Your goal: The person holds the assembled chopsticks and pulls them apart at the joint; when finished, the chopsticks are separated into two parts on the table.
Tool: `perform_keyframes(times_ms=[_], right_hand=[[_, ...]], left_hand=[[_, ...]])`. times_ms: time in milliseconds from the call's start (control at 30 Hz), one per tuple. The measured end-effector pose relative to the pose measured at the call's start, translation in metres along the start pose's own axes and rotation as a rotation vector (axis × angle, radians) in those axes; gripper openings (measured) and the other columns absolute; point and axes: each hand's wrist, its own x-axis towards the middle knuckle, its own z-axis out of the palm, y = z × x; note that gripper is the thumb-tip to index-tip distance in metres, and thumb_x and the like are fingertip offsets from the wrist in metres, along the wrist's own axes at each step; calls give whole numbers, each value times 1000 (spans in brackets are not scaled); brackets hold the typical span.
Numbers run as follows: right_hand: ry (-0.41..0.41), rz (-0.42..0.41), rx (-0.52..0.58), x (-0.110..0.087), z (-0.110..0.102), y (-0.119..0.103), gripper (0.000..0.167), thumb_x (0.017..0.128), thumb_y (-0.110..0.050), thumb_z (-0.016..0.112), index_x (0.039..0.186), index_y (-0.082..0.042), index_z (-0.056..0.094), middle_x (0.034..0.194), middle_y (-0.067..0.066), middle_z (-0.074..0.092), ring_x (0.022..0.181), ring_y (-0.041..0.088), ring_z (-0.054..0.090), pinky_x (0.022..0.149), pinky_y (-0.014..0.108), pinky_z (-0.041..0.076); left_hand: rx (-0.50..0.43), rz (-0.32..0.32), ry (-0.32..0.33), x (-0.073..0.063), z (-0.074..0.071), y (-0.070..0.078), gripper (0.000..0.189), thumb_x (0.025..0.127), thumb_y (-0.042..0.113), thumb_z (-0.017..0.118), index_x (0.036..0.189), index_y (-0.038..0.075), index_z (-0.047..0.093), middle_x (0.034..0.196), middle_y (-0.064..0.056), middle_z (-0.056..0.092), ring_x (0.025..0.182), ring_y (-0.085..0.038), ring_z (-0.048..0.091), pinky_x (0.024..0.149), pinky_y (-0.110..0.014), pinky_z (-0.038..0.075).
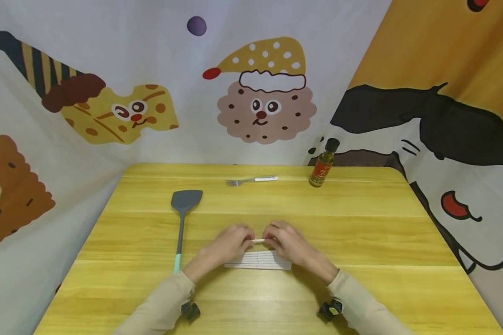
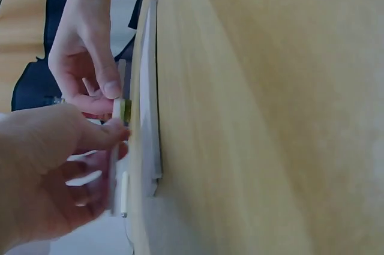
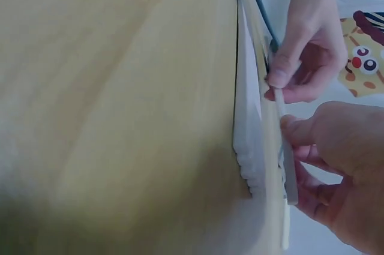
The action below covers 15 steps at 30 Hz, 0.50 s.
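Note:
Both hands pinch one thin white strip [image 1: 257,240] above the table, and a short length of it shows between them. My left hand [image 1: 234,241] grips its left part between thumb and fingers; my right hand [image 1: 290,243] does the same on the right. In the right wrist view the strip [image 3: 290,177] runs on past the right fingertips. Just below the hands, several narrow white strips [image 1: 257,261] lie side by side on the table, with a faint line across their middle. The hands partly cover their upper corners. Their stepped ends [image 3: 251,180] show in the right wrist view.
To the left lies a spatula [image 1: 186,200] with a grey head and mint handle, its lower end near the left forearm. A fork [image 1: 266,178] with a white handle lies further back. A bottle [image 1: 322,170] with a black cap stands at the table's back right.

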Motion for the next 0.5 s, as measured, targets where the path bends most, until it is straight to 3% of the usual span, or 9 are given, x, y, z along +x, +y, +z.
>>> perform_keyframes(times_ms=[200, 500], right_hand=[[25, -72, -5, 9, -8, -1, 9, 86, -5, 78, 93, -10, 74, 92, -1, 69, 83, 13, 65, 72, 21, 57], [46, -137, -11, 26, -22, -10, 6, 87, -3, 77, 91, -7, 75, 90, 1, 70, 82, 12, 64, 72, 18, 55]], left_hand=[[67, 121, 173, -1, -5, -1, 4, 89, 6, 75, 87, 9, 73, 88, 1, 65, 77, -10, 62, 68, -20, 54], [131, 197, 282, -3, -19, 0, 7, 89, 6, 76, 85, 9, 71, 86, 2, 63, 77, -10, 59, 67, -19, 53]])
